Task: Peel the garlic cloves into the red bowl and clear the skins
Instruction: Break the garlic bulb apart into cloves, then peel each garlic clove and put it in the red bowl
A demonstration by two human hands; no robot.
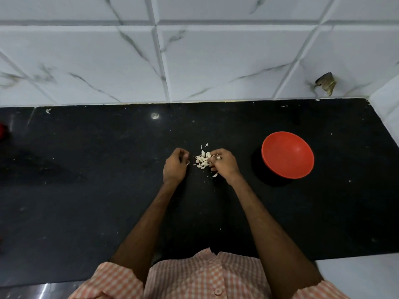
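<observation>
Red bowl [287, 155] sits toward the black bench's [86, 169] right edge, under the tiled wall [216, 61]. The right hand [225, 165] pinches a garlic clove [218, 157] in its fingers. The left hand [175, 167] has curled fingers; I cannot tell whether they hold anything.

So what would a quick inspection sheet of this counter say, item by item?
Surface: black counter, dotted with pale flecks.
Job's things: garlic pile between the hands; red bowl to its right, upright, looks empty.
Clutter: skin scraps near the wall; a blurred red object at the left edge.
Hands: right hand curls round a pale clove beside the pile; left hand curled, a scrap at its fingertips, grip unclear.
Cables: nothing seen.
Surroundings: white veined wall tiles, with one damaged patch.
</observation>
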